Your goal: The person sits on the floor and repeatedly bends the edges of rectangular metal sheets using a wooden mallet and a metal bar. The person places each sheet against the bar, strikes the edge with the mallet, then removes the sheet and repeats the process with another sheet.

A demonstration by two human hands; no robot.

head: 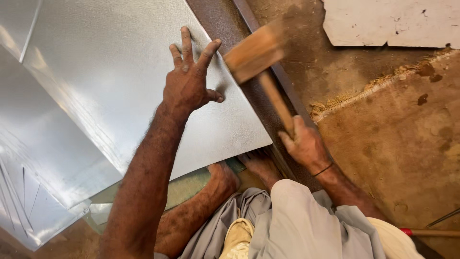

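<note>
The wooden mallet [256,55] is smeared by motion blur, so the grain and the exact outline of its head cannot be made out; the lower end of its handle is hidden inside the right hand [304,144]. The metal sheet [110,72] runs off the top and left picture edges, so its full shape is unknown, and the left hand [189,81] covers a patch of it. The dark steel rail [239,24] vanishes under the sheet's edge and behind the mallet. Both feet [239,170] are partly tucked beneath the sheet's near corner. A red-tipped tool [431,232] on the floor is cut by the right edge.
</note>
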